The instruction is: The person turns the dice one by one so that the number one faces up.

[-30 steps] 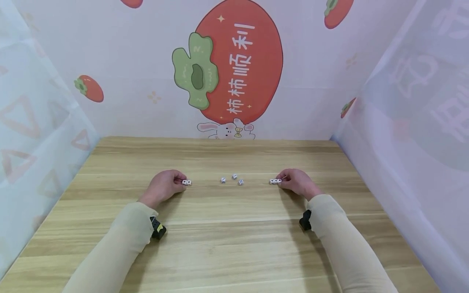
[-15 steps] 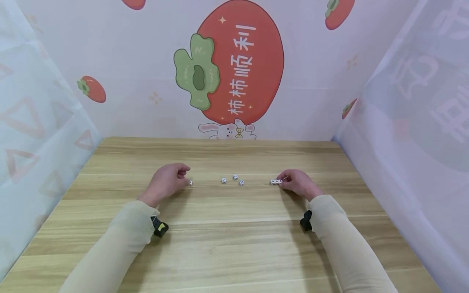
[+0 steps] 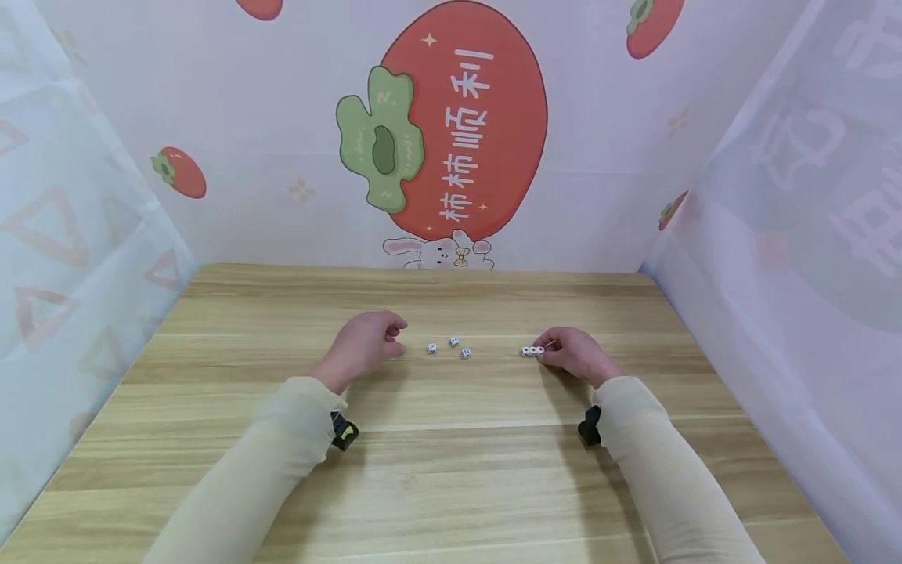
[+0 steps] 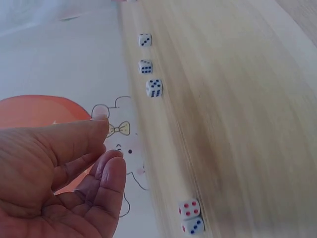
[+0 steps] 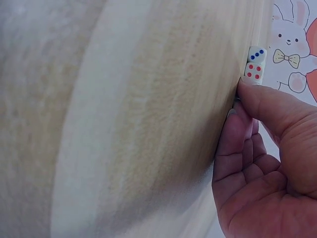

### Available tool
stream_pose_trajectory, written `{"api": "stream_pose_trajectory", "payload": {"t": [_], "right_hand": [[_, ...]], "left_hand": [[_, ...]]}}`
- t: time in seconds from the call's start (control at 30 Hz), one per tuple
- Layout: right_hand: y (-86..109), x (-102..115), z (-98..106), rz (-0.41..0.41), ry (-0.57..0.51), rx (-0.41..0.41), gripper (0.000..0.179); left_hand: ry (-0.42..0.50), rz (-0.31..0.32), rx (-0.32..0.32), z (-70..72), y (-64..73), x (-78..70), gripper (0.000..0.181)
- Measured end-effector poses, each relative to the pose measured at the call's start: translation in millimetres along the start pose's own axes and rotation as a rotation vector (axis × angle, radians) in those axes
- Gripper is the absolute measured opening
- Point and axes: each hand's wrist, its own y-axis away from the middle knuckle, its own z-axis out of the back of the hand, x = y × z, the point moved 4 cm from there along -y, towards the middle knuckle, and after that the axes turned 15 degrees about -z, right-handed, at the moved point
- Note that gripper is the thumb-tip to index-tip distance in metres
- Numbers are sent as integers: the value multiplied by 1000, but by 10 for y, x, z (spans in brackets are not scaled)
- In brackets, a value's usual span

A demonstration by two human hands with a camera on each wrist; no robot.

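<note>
My left hand (image 3: pixel 362 345) hovers over the table just left of three loose white dice, its thumb and fingers curved and apart with nothing between them. Those dice lie scattered mid-table: one die (image 3: pixel 433 348), a farther die (image 3: pixel 454 341) and a third die (image 3: pixel 466 353). Beneath the left hand, hidden in the head view, two dice (image 4: pixel 189 209) touch side by side in the left wrist view. At the right, my right hand (image 3: pixel 574 352) pinches the end die of a short row of dice (image 3: pixel 529 352). In the right wrist view its thumb largely covers that die.
The wood-grain table (image 3: pixel 451 470) is bordered behind by a white backdrop (image 3: pixel 268 117) printed with persimmons and a rabbit. Pale sheets stand along the left side (image 3: pixel 84 258) and right side (image 3: pixel 789 258).
My left hand has let go of the left pair of dice, risen and moved right toward the loose dice. The right hand has stayed at its row.
</note>
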Motion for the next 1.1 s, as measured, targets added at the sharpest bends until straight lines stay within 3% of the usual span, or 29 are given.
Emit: {"api": "stream_pose_trajectory", "payload": {"t": [0.2,0.4,0.67,1.1], "right_hand": [[-9,-8,5,-3,-7,3,14],[-10,-3,7,-8,-8,3,14],[-23,-15,-3,-10,-4,9,15],[-27,-10,12,-24,-10,10,13]], "left_hand": [[-40,-22,46,-164,-114,-56,41],[-48,-25,53,-295,-199,-107,39],[-63,6,64,-452,-306,-114,41],[-48,42,69,-587,-372,-49,38]]}}
